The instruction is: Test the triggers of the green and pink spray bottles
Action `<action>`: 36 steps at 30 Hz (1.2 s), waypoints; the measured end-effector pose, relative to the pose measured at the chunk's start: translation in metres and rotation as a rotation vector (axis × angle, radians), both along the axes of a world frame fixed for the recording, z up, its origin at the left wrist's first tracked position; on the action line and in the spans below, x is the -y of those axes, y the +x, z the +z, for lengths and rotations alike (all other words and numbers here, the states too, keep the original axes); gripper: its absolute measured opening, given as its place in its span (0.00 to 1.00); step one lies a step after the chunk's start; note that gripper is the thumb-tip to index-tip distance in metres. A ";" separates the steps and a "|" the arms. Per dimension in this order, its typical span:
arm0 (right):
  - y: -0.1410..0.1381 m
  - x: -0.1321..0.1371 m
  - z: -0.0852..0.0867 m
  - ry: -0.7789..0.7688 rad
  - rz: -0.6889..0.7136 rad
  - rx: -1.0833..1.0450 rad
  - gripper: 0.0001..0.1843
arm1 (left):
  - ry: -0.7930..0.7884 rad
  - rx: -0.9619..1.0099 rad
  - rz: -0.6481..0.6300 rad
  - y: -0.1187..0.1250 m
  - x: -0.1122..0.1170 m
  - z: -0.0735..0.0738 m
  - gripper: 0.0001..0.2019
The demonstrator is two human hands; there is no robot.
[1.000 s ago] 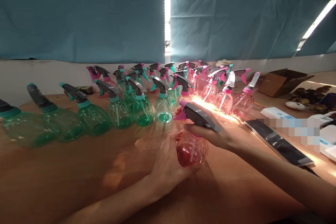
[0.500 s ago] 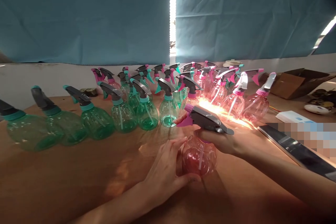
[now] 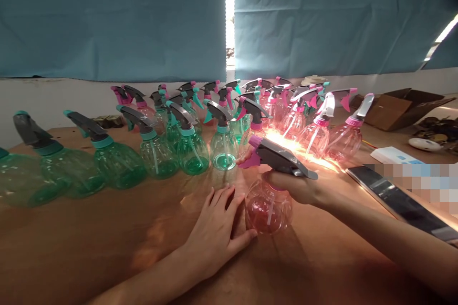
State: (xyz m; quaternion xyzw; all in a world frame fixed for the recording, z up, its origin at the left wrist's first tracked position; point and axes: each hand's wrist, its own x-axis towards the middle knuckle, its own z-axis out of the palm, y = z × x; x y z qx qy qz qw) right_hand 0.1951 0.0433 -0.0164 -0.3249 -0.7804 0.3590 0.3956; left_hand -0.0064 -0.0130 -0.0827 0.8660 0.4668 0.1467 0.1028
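A clear pink spray bottle (image 3: 269, 209) with a grey and pink trigger head stands upright in front of me. Around its neck, just under the trigger head, my right hand (image 3: 291, 185) is closed, with a fingertip at the pink trigger. My left hand (image 3: 218, 221) lies on the table just left of the bottle, fingers spread and holding nothing. Behind it runs a row of green spray bottles (image 3: 193, 155) with teal collars. More pink spray bottles (image 3: 315, 138) stand at the back right in bright sunlight.
A black phone-like slab (image 3: 397, 202) lies on the wooden table (image 3: 161, 248) at the right, beside a white box (image 3: 395, 155). Further back are an open cardboard box (image 3: 397, 112) and a white oval object (image 3: 429, 144). Blue curtains (image 3: 114, 19) hang behind.
My left hand has let go of the pink bottle's side and shifted left onto the table, its fingers spreading. My right hand keeps its hold on the neck. The view has turned slightly.
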 end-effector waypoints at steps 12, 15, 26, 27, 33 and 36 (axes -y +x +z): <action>0.004 0.002 0.006 0.006 0.009 -0.001 0.03 | 0.022 -0.056 -0.009 0.001 0.001 0.001 0.23; 0.004 -0.002 -0.001 0.005 0.021 -0.018 0.10 | 0.024 -0.062 -0.010 0.001 0.000 0.001 0.24; -0.016 0.004 -0.001 0.035 -0.003 -0.136 0.33 | 0.035 -0.069 -0.009 0.002 0.000 0.000 0.23; -0.016 0.003 -0.003 0.049 -0.015 -0.120 0.34 | 0.035 -0.071 -0.009 0.002 -0.001 0.000 0.23; -0.008 -0.005 -0.017 0.109 0.005 -0.036 0.33 | 0.023 -0.071 -0.006 0.003 -0.003 0.001 0.23; -0.008 -0.003 -0.015 0.079 -0.010 -0.045 0.30 | 0.017 -0.071 -0.008 0.003 -0.003 0.001 0.24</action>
